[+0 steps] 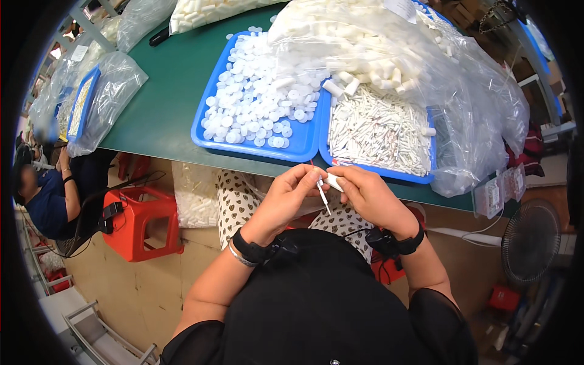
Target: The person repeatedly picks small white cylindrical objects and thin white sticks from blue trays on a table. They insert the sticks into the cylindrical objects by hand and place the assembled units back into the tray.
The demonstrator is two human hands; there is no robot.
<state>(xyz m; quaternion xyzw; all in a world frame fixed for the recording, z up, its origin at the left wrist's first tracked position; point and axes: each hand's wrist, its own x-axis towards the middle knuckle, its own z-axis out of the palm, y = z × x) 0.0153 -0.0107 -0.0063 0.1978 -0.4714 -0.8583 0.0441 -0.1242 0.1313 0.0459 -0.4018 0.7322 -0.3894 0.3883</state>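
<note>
My left hand (291, 190) and my right hand (370, 193) meet just below the table's near edge, in front of my lap. Pinched in the left fingers is a thin white stick (323, 197) that points downward, with a bit of red showing above the fingertips. The right thumb and fingers close on a short white cylinder (333, 181), which sits right beside the stick. Whether the two pieces touch is hidden by the fingers. Nearest the hands, a blue tray (377, 170) holds many thin white sticks, some with red parts.
Left of it, another blue tray (300, 148) carries translucent white discs. A clear bag (359, 36) of white cylinders slumps over both trays. A red stool (143, 213) stands at left, near a seated person (58, 194). At right is a round fan (530, 240).
</note>
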